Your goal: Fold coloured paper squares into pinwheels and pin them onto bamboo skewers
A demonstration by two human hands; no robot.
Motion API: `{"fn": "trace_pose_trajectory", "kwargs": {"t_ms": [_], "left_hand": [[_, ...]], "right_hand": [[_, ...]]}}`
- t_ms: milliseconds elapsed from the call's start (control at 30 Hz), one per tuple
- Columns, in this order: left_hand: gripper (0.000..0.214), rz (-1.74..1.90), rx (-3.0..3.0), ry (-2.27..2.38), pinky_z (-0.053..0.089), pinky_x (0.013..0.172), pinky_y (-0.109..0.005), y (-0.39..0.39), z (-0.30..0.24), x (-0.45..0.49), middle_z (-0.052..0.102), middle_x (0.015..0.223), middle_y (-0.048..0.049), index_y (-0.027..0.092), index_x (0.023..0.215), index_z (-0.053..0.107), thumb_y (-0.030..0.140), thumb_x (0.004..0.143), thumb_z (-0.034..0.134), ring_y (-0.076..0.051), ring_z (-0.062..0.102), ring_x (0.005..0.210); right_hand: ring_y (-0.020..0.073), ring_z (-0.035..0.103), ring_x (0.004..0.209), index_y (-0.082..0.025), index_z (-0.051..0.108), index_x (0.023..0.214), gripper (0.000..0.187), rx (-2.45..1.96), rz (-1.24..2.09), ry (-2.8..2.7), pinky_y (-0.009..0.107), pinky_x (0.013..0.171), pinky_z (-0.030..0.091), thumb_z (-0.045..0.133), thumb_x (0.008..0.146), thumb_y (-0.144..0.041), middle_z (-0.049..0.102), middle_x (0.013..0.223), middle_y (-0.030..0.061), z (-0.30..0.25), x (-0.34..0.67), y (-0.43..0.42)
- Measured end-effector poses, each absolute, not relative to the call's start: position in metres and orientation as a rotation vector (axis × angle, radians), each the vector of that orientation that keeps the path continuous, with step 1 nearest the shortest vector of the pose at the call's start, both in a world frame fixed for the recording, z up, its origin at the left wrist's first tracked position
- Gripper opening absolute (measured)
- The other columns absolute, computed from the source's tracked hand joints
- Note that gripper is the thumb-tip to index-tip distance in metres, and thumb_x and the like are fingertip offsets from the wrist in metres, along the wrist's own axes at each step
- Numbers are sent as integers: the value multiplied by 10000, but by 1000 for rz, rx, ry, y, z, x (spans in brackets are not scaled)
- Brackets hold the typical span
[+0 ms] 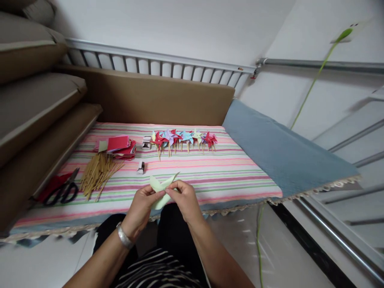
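Note:
A pale green sheet of paper (pixel 160 185), with corners curving up, is held over my lap at the front edge of the striped cloth. My left hand (pixel 145 200) pinches its left side, thumb pointing toward the middle. From the right, my right hand (pixel 183 197) presses thumb and fingers together near the paper's centre; any small thing between them is hidden. Beyond my hands stand or lie several paper pinwheels (pixel 187 137) on thin sticks, in red, blue, purple and pale green. Two small open boxes (pixel 141 167) rest left of them.
Thin wooden sticks (pixel 97 173) lie in a pile at the left, below stacked coloured paper (pixel 118 144). Black-handled scissors (pixel 63 193) are at the far left beside cushions (pixel 39 104). A brown backrest (pixel 162 98) runs along the radiator (pixel 156 66). A green cable (pixel 315 78) hangs at the right.

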State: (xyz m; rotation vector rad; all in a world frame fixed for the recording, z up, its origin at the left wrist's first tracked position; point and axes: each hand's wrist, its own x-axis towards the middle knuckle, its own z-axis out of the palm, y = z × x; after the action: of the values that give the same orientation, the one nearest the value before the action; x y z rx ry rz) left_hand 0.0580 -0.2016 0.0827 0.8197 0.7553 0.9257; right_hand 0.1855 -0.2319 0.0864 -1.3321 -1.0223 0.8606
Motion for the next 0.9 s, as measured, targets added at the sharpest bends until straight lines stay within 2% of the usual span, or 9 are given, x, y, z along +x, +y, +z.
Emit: {"fn": "trace_pose_trajectory", "kwargs": {"t_ms": [667, 900], "left_hand": [[210, 971, 794, 757, 458, 647, -232, -201, 76, 51, 718, 726, -34, 138, 785, 719, 222, 600, 774, -134, 621, 642], [263, 951, 778, 716, 460, 660, -226, -200, 80, 51, 713, 755, -39, 134, 878, 699, 214, 634, 755, -135, 626, 677]], "right_hand": [[146, 548, 664, -177, 617, 650, 79, -1293, 939, -1063, 266, 655, 424, 660, 665, -241, 625, 670, -1, 73, 181, -223], [149, 559, 716, -183, 599, 706, 64, -1320, 905, -1125, 259, 689, 431, 627, 702, -241, 621, 715, -6, 76, 180, -223]]}}
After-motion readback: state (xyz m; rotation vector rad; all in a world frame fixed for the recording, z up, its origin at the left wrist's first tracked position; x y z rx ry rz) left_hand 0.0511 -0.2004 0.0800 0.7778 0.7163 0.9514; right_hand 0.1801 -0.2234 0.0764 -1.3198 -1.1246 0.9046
